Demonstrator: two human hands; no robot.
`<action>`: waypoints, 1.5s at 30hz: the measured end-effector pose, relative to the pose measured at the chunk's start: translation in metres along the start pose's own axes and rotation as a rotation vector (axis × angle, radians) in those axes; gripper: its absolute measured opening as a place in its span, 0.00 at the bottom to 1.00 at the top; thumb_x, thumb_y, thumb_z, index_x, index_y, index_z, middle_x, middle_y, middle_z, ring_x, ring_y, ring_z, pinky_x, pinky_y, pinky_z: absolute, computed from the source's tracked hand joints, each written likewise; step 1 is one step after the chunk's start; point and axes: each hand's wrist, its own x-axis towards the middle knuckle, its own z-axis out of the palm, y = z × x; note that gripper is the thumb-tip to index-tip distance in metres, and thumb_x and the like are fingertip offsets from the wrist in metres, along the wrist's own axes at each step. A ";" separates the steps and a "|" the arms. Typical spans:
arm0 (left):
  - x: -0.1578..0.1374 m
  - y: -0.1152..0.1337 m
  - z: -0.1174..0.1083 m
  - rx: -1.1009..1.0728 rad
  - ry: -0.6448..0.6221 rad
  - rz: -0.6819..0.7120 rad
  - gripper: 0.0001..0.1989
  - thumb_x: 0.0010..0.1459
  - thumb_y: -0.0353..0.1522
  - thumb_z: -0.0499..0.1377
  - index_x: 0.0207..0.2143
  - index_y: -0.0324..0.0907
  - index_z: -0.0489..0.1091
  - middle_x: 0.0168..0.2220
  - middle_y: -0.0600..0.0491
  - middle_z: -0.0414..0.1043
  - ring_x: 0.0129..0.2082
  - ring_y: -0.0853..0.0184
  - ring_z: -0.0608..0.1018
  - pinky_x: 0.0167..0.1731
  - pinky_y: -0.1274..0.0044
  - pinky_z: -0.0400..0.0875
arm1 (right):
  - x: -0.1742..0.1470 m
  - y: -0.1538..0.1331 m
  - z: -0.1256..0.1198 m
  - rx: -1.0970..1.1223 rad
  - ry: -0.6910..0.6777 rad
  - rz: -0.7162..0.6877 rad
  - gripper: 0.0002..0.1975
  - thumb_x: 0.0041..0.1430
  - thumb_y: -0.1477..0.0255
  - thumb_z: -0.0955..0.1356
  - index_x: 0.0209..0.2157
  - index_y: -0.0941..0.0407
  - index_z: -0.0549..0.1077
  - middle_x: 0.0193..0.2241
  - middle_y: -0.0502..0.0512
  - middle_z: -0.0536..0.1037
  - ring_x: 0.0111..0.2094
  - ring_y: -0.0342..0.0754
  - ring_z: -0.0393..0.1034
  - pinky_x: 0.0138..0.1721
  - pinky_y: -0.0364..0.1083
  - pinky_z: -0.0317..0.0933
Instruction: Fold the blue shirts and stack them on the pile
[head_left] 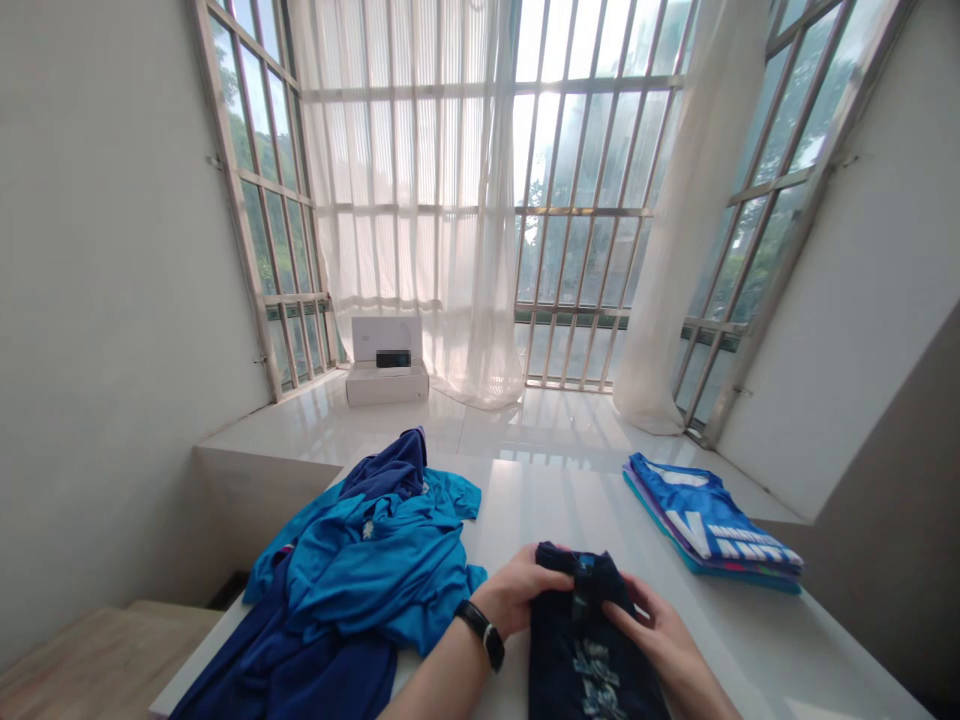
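A dark navy garment (559, 640), folded into a narrow panel with pale printed marks down its front, lies at the near middle of the white table. My left hand (521, 590), with a black band on its wrist, grips its upper left edge, thumb on top. Along the upper right side my right hand (649, 625) holds the same garment, its thumb on the cloth and fingers behind. Both hands are closed on the fabric. The garment's lower end runs out of the picture.
Left of my hands is a loose heap of blue and navy clothes (375, 570). A folded stack of clothes (712, 520) lies on the right. An open white box (387, 385) stands on the window ledge (465, 430), before sheer curtains (465, 250) and barred windows.
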 end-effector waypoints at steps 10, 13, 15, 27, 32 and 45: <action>-0.006 0.007 -0.002 -0.188 -0.050 0.083 0.22 0.39 0.22 0.68 0.40 0.40 0.74 0.32 0.51 0.80 0.31 0.63 0.81 0.34 0.75 0.74 | -0.041 -0.036 0.008 0.051 -0.211 0.198 0.31 0.36 0.55 0.79 0.42 0.56 0.80 0.41 0.60 0.84 0.48 0.67 0.75 0.53 0.61 0.67; -0.004 0.012 -0.006 -0.276 0.023 0.132 0.22 0.45 0.24 0.69 0.44 0.39 0.74 0.34 0.48 0.81 0.32 0.61 0.83 0.36 0.73 0.77 | -0.050 -0.034 0.009 0.162 -0.240 0.262 0.31 0.38 0.56 0.79 0.45 0.57 0.79 0.38 0.60 0.84 0.44 0.65 0.78 0.49 0.60 0.70; -0.002 0.016 -0.009 -0.330 0.044 0.185 0.19 0.48 0.25 0.68 0.45 0.36 0.75 0.35 0.45 0.82 0.34 0.58 0.84 0.38 0.72 0.78 | -0.053 -0.030 0.012 0.277 -0.208 0.287 0.29 0.42 0.57 0.79 0.45 0.57 0.79 0.39 0.60 0.85 0.41 0.61 0.79 0.45 0.56 0.71; 0.012 0.028 -0.021 -0.525 0.227 0.304 0.09 0.56 0.25 0.63 0.40 0.33 0.78 0.34 0.43 0.82 0.34 0.58 0.84 0.42 0.69 0.79 | -0.060 -0.048 0.083 0.880 0.031 0.228 0.42 0.47 0.60 0.78 0.63 0.46 0.64 0.51 0.57 0.81 0.47 0.57 0.77 0.46 0.56 0.71; 0.010 0.029 -0.023 -0.563 0.223 0.249 0.07 0.55 0.25 0.63 0.37 0.33 0.78 0.34 0.43 0.82 0.39 0.55 0.84 0.47 0.66 0.78 | -0.054 -0.042 0.091 0.786 0.141 0.201 0.50 0.42 0.66 0.81 0.65 0.44 0.59 0.48 0.53 0.83 0.49 0.56 0.77 0.51 0.54 0.70; 0.009 0.025 -0.020 -0.560 0.271 0.231 0.09 0.59 0.24 0.60 0.41 0.34 0.76 0.37 0.43 0.82 0.41 0.56 0.84 0.48 0.66 0.78 | -0.033 -0.045 0.087 0.834 0.060 0.311 0.37 0.45 0.72 0.79 0.57 0.61 0.70 0.39 0.59 0.85 0.43 0.56 0.81 0.52 0.52 0.72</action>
